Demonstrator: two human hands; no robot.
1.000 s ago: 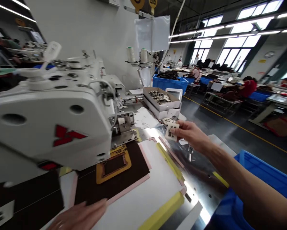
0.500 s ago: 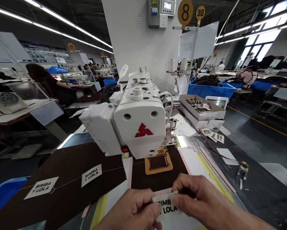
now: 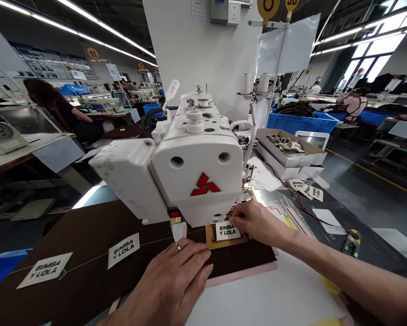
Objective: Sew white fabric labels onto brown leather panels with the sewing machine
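A white sewing machine [image 3: 196,176] with a red logo stands in front of me. Under its head, a white label [image 3: 227,231] printed BIMBA Y LOLA lies inside a yellow frame [image 3: 212,243] on dark brown fabric [image 3: 88,253]. My right hand [image 3: 257,222] pinches the label's upper right corner with its fingers together. My left hand [image 3: 171,280], a ring on one finger, lies flat with fingers spread on the fabric just in front of the frame. Two more sewn labels [image 3: 123,250] sit on the fabric to the left.
A cardboard box of labels [image 3: 291,151] and loose labels [image 3: 307,190] lie at the right, with a blue crate [image 3: 301,122] behind. Thread cones [image 3: 254,83] stand behind the machine. Other people work at tables to the left and far right.
The label held in both hands close to me now lies in the yellow frame. My right hand moved forward with it; my left hand let go and flattened on the fabric.
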